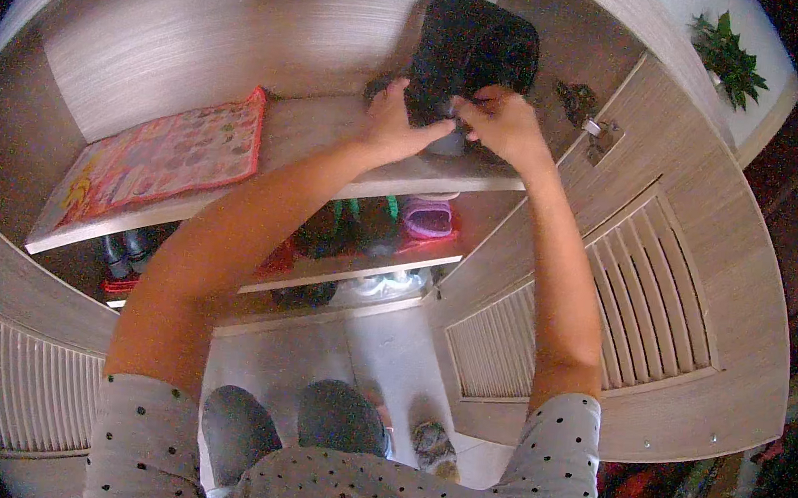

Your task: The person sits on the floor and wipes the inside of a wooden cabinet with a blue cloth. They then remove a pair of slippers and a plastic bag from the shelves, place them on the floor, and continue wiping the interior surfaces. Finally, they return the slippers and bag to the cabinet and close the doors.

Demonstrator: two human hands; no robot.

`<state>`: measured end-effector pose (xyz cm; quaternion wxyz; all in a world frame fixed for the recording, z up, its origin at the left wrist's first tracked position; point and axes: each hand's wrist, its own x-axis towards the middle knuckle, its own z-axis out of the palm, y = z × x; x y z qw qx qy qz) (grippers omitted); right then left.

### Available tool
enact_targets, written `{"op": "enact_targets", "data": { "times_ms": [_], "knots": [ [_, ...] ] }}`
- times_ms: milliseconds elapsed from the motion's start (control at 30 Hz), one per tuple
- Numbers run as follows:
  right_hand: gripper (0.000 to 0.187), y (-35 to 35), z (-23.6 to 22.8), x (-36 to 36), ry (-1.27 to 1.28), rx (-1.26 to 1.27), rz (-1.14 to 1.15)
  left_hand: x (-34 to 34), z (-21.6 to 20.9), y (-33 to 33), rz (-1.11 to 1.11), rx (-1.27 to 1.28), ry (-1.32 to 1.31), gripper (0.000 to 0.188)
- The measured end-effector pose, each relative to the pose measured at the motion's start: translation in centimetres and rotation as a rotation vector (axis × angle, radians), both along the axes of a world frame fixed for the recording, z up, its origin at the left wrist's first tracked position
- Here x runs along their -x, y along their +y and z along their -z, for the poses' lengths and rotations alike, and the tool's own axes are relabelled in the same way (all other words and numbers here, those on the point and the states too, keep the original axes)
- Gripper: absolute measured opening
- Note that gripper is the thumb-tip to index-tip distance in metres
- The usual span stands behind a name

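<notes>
A black, boxy thing (473, 52) sits on the pale wooden shelf (319, 138). The left hand (395, 133) spreads wide at its bottom. The right hand (512, 126) curls there; I cannot tell what it holds.

Cabinet (276, 30): wood-grain, eleven o'clock
Louvered door (664, 310): open, three o'clock
Floor (400, 349): tiled, I see, six o'clock
Wall (768, 49): white, two o'clock

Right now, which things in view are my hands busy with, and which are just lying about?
In hand:
- Black bag-like item, left hand and right hand at its lower part; exact grip unclear

Lying about:
- Red-edged patterned sheet, upper shelf, left
- Purple shoe, shelf below
- Leafy plant, beyond the right-hand door
</notes>
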<state>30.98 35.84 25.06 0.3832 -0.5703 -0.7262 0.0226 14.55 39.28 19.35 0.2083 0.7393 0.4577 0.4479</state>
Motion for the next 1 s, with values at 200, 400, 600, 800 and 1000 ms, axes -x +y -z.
{"op": "enact_targets", "data": {
  "times_ms": [200,400,600,800,1000],
  "knots": [
    [0.064,0.9,-1.4,4.0,-0.337,0.192,0.217,1.2,-0.3,-3.1,0.002,0.149,0.293,0.08],
    [0.045,0.9,-1.0,4.9,-0.311,0.026,0.352,1.5,-1.4,-4.2,0.003,0.216,0.388,0.083],
    [0.04,1.1,-0.8,5.6,-0.366,-0.064,0.377,1.2,-0.1,-3.0,-0.038,0.104,0.33,0.083],
    [0.04,1.6,-0.7,2.3,-0.02,0.001,0.108,1.9,0.7,-2.4,0.088,0.118,0.203,0.088],
    [0.036,1.1,0.2,-3.1,-0.307,-0.043,0.281,1.5,1.0,-1.7,0.024,0.131,0.245,0.09]
  ]
}}
